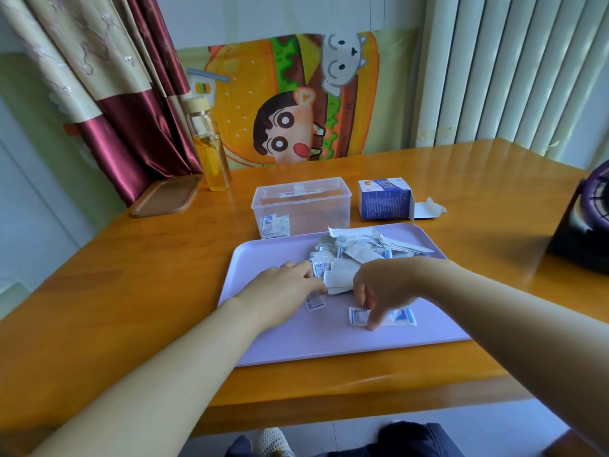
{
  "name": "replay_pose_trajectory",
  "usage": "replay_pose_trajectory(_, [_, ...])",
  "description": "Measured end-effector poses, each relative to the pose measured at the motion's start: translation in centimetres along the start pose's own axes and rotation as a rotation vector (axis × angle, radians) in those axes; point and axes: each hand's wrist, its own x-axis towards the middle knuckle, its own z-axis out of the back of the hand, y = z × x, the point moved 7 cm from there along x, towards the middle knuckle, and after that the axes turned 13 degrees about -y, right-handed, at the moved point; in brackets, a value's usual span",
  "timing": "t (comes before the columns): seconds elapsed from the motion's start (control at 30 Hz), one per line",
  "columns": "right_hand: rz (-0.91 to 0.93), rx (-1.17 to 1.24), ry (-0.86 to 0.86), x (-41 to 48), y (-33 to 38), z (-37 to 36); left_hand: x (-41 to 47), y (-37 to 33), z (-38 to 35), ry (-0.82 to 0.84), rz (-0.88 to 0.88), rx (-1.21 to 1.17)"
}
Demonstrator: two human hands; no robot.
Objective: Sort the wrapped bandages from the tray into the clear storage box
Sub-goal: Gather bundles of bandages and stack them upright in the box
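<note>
**Two hands on the lilac tray point(280, 344)**

The tray lies on the wooden counter point(131, 291) in front of the person. A loose pile of wrapped bandages point(349, 255) is heaped in its far half. The left hand point(286, 285) lies flat on the tray with relaxed fingers, and its fingertips touch the near edge of the pile. A small packet point(314, 303) peeks out just beside it.

The right hand point(379, 288) curls downward, its thumb and fingers pinching a single wrapped bandage point(357, 316) against the tray. Another packet point(403, 316) lies just beside that one.

Behind the tray stands the clear storage box point(301, 199), open at the top. A few bandages point(275, 225) lean in its front left corner. To its right sits a blue carton point(384, 199) with its flap open. Off to the left are a bottle of yellow liquid point(212, 153) and a brown lid point(164, 199).
</note>
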Motion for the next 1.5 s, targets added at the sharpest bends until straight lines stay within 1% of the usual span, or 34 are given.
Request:
replay_pose_trajectory(0.07, [0.021, 0.014, 0.017, -0.1, 0.3, -0.3, 0.7, 0.1, 0.3, 0.033, -0.02, 0.053])
replay_pose_trajectory(0.13, [0.058, 0.016, 0.018, 0.0, 0.5, -0.6, 1.1, 0.3, 0.3, 0.123, -0.009, 0.069])
replay_pose_trajectory(0.2, [0.078, 0.078, -0.029, 0.2, 0.6, -0.5, 1.3, 0.8, 0.3, 0.235, 0.049, 0.019])
replay_pose_trajectory(0.3, [-0.002, 0.306, -0.145, 0.4, -0.2, 0.4, 1.0, 1.4, 0.2, 0.336, 0.112, -0.07])
replay_pose_trajectory(0.4, [-0.105, 0.543, -0.222, 0.6, -1.2, 0.8, 0.7, 1.8, 0.0, 0.375, 0.161, -0.131])
replay_pose_trajectory(0.53, [-0.242, 0.9, -0.217, 0.7, -1.8, -0.4, 0.7, 2.1, -0.3, 0.425, 0.191, -0.137])
replay_pose_trajectory(0.6, [-0.271, 0.977, -0.213, 0.4, -1.7, -0.9, 0.9, 2.3, -0.3, 0.431, 0.19, -0.111])
replay_pose_trajectory(0.73, [-0.222, 0.812, -0.274, 0.4, -1.6, -0.9, 1.0, 2.6, -0.4, 0.437, 0.219, -0.149])
replay_pose_trajectory(0.9, [-0.148, 0.765, -0.339, 0.5, -0.6, -0.7, 0.7, 3.1, -0.6, 0.402, 0.307, -0.319])
replay_pose_trajectory(1.0, [-0.13, 0.675, -0.437, 0.5, -0.2, -0.6, 0.1, 3.2, -1.0, 0.368, 0.351, -0.408])
replay_pose_trajectory(1.07, [-0.13, 0.614, -0.485, 0.5, -0.1, -0.8, -0.2, 3.3, -1.1, 0.321, 0.381, -0.42])
replay_pose_trajectory(1.2, [-0.124, 0.584, -0.54, 0.7, 0.4, -0.9, -0.5, 3.3, -1.1, 0.26, 0.421, -0.443])
replay_pose_trajectory(1.3, [-0.133, 0.566, -0.591, 0.7, 0.5, -0.5, -0.6, 3.0, -1.1, 0.255, 0.436, -0.529])
replay_pose_trajectory(1.33, [-0.137, 0.578, -0.607, 0.6, 0.5, -0.4, -0.7, 2.8, -1.3, 0.253, 0.458, -0.62])
replay_pose_trajectory(1.4, [-0.143, 0.61, -0.647, 0.6, 0.2, 0.0, -1.1, 2.1, -1.5, 0.229, 0.547, -0.913])
replay_pose_trajectory(1.5, [-0.142, 0.604, -0.705, 0.6, 0.0, 0.6, -2.2, 0.4, -1.4, 0.183, 0.775, -1.382])
